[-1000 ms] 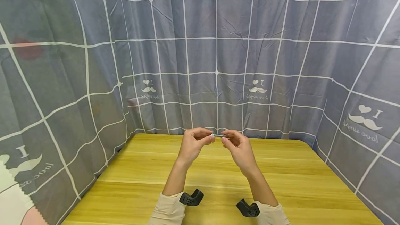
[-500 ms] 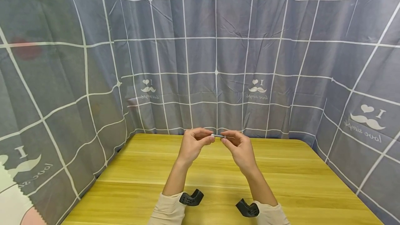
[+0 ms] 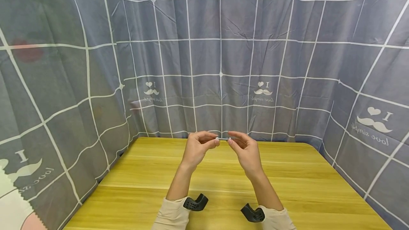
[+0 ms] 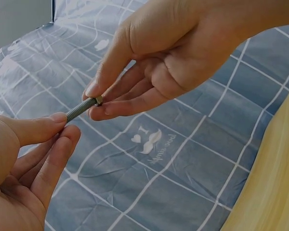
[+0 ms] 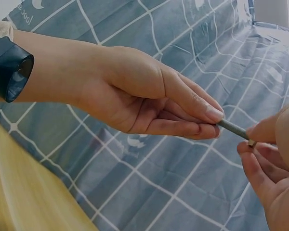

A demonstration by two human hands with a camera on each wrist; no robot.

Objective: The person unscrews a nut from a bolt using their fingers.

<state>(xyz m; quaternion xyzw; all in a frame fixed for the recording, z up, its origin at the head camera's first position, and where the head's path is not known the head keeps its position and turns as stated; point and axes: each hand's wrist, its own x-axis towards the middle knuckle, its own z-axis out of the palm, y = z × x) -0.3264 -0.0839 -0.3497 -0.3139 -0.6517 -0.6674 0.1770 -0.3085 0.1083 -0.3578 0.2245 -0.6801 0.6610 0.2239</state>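
Note:
A grey threaded bolt [image 3: 223, 138] is held level above the far part of the table, between both hands. The left hand [image 3: 195, 149] pinches one end of it between thumb and fingers, covering most of that end. At the other end, a small brassy hex piece that looks like a nut [image 4: 99, 100] sits on the threads. My right hand [image 3: 247, 153] has its thumb and fingertips at this nut, pinching it. In the right wrist view the bare shaft of the bolt [image 5: 234, 129] spans the gap between the two hands' fingertips.
A yellow wood-grain table [image 3: 220, 176] lies below the forearms. Grey curtains [image 3: 204, 59] with white grid lines stand behind it and at both sides. Each sleeve cuff carries a black wrist mount [image 3: 195, 202]. A pale cloth [image 3: 16, 201] with a zigzag edge shows at lower left.
The right hand's fingertips have opened slightly and shifted at the nut, the forefinger lifting a little. The left hand has stayed in place with the bolt.

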